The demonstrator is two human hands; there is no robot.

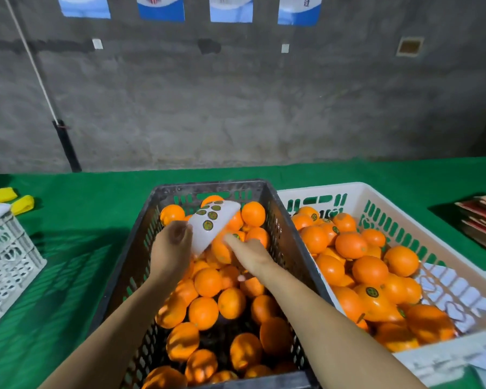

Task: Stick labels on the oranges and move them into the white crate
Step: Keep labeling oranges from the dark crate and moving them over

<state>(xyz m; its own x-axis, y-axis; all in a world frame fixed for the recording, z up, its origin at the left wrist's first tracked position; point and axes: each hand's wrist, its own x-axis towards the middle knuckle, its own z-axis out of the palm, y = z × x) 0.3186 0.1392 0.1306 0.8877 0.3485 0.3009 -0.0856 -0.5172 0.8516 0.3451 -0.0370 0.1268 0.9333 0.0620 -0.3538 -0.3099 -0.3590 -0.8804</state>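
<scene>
A desk (68,248) with a green cloth on it stands by a rough grey wall (236,108). Blue and white posters (161,8) hang high on the wall. On the left, a white rope (31,60) runs down to a black post (68,147). A black crate (208,186) sits in the middle of the desk and is full of oranges (203,313). The white crate (320,189) is just beside it on the right, touching it, and holds a heap of oranges with labels (371,270). On the far left are a small white basket (9,254) and some yellow things (23,204). At the far right lies a pile of red cards (483,223). Both arms reach over the black crate and hide some of the fruit under them. The left hand (172,248) pinches a bent white sticker sheet (212,223) at its edge, and the sheet covers the oranges behind it. The right hand (250,254) has its fingers (232,240) stretched out, with one fingertip on a round green label (236,236) on top of an orange (220,252) in the black crate. I cannot tell what its other fingers do.
</scene>
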